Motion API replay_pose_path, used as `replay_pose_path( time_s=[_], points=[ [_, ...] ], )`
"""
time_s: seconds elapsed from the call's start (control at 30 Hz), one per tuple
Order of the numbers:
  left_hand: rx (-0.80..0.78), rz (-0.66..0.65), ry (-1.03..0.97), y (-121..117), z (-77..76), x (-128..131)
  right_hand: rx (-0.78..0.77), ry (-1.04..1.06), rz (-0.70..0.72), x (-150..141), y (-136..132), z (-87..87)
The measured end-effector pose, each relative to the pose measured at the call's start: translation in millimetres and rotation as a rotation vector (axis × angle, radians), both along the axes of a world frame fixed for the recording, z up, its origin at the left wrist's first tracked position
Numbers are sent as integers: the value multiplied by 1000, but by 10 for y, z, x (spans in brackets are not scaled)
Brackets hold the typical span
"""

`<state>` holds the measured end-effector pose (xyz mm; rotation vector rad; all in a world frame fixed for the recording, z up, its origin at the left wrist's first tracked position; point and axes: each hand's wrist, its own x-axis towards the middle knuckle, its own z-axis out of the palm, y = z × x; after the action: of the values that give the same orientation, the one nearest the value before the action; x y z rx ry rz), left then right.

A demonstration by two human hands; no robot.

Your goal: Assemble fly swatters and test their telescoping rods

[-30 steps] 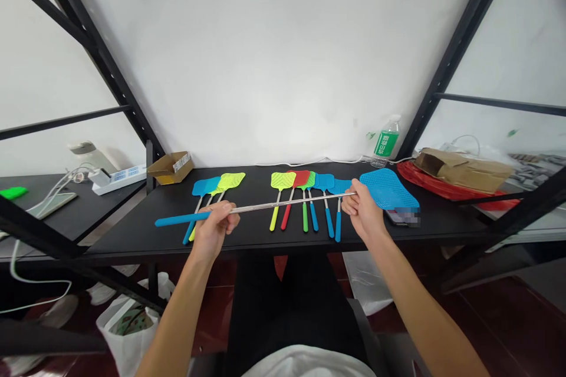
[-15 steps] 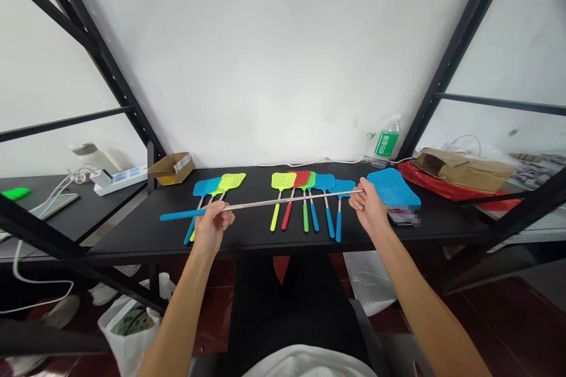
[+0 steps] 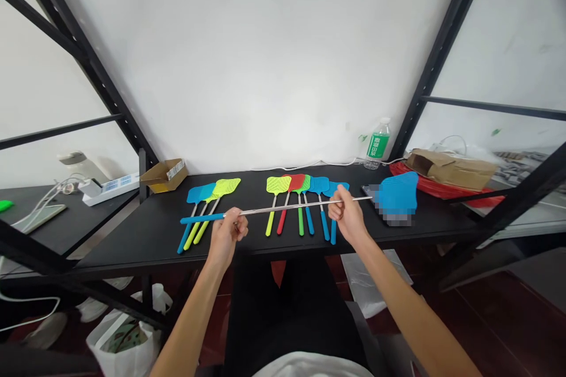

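I hold a long blue fly swatter (image 3: 283, 210) level above the black table (image 3: 145, 235). Its thin metal rod runs between my hands, its blue handle sticks out to the left and its blue mesh head (image 3: 398, 193) is at the right. My left hand (image 3: 226, 233) is closed on the rod near the handle. My right hand (image 3: 347, 217) pinches the rod farther right. Under the rod lie several short swatters (image 3: 300, 203) in yellow, red, green and blue. A second group of blue and yellow ones (image 3: 207, 206) lies to the left.
A small cardboard box (image 3: 165, 174) sits at the back left and a green-labelled water bottle (image 3: 377, 144) at the back right. A red tray with brown paper (image 3: 451, 171) lies far right. Black shelf struts (image 3: 424, 65) frame both sides. A plastic bag (image 3: 121, 339) sits on the floor.
Both hands have slid toward each other along the rod and the swatter has shifted rightward. Its handle end now sticks out less to the left. The view has tilted slightly.
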<state>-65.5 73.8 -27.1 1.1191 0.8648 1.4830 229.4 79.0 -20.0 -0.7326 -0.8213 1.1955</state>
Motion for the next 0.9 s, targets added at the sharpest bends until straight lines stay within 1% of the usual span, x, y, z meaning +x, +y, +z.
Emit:
replay_pose_path(
  time_s=[0.1,0.2,0.3,0.4,0.5,0.63,0.8,0.9],
  points=[
    [-13,-50,71,-52,2,97,1,-165,131,-106,-35,-46],
    [-8,-74,145,-92,16,162,-1,-328,252,-135,-52,-87],
    [0,-61,170,-104,22,188,11,-393,299,-98,-47,-102],
    [11,-41,176,-95,34,176,25,-395,319,-35,-35,-82],
    [23,-20,165,-78,51,144,34,-346,327,19,-21,-64],
    [33,-3,144,-51,51,123,1,-282,300,30,3,-87],
    [15,-17,121,-5,24,100,-78,-242,232,6,34,-106],
    [-11,11,80,27,14,31,-115,-192,172,32,42,-80]
  ],
)
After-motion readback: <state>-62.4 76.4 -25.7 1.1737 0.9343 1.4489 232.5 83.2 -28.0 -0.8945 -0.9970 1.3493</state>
